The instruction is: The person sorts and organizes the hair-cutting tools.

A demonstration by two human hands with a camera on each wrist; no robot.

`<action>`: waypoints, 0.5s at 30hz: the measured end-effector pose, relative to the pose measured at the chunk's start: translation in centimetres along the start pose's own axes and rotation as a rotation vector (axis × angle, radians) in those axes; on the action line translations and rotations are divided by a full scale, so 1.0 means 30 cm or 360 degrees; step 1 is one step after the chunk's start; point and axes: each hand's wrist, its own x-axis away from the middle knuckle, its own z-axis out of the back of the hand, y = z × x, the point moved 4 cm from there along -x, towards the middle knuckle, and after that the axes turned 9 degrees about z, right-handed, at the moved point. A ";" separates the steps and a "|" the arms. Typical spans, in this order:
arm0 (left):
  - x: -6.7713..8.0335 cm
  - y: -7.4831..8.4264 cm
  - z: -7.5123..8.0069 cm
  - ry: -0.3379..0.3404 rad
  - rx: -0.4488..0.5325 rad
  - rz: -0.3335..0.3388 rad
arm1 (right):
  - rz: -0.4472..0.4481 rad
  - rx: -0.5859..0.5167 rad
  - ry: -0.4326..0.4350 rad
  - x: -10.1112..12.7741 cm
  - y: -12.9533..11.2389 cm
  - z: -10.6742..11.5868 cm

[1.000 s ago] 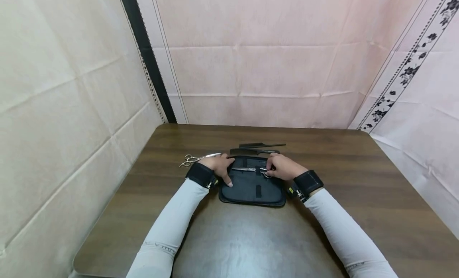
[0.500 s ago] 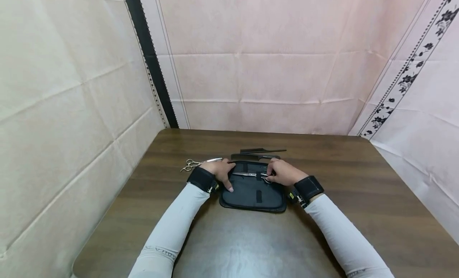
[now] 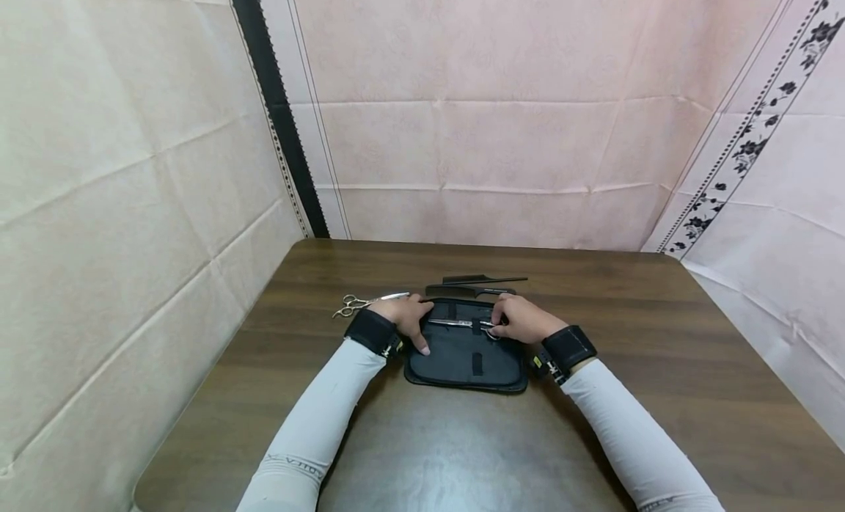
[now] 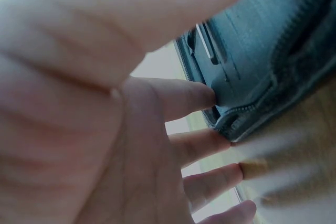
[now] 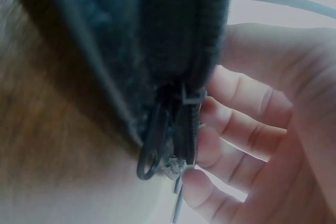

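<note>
At the far left of the group on the desk [image 3: 594, 292] lay the loose scissors [image 3: 368, 301], rings outward to the left, tips pointing toward the case. Just beside them came the left hand [image 3: 404, 317], nearer to them than the right; its fingers were extended and spread over the left side of the open black zip case [image 3: 455, 358], touching its edge and gripping nothing, while its thumb pointed across the inner panel. Inside the case, in the far half of that panel, lay the slim scissors [image 3: 452, 323], their long axis running left to right, roughly parallel to the far edge. The blade tips ended short of the left hand, between its thumb and fingers; a dark elastic loop [image 3: 476, 326] appeared to cross over them farther right. Just beyond the case lay the handled comb [image 3: 455, 290], and behind it the tail comb [image 3: 462, 280], both likewise lengthwise left to right. At the right stood the right hand [image 3: 521, 320], the one nearer the handles: its fingers were curled in and seemed to pinch the handle end, one ring showing beneath, though the exact contact was hidden. The blades thus pointed leftward, straight away from these fingers. At the case's edge below this hand, the right wrist view showed a zip pull [image 5: 150, 148].
</note>
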 end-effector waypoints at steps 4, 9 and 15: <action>0.003 -0.002 -0.001 0.0000 0.0002 -0.0005 | -0.0006 0.0014 -0.0013 -0.004 0.001 -0.002; 0.006 -0.005 -0.003 0.0013 0.0001 -0.0003 | 0.0019 0.0002 0.0006 -0.004 -0.001 -0.005; 0.002 -0.011 -0.005 0.0014 -0.0034 -0.0005 | 0.0048 -0.0011 0.0023 -0.004 0.002 -0.009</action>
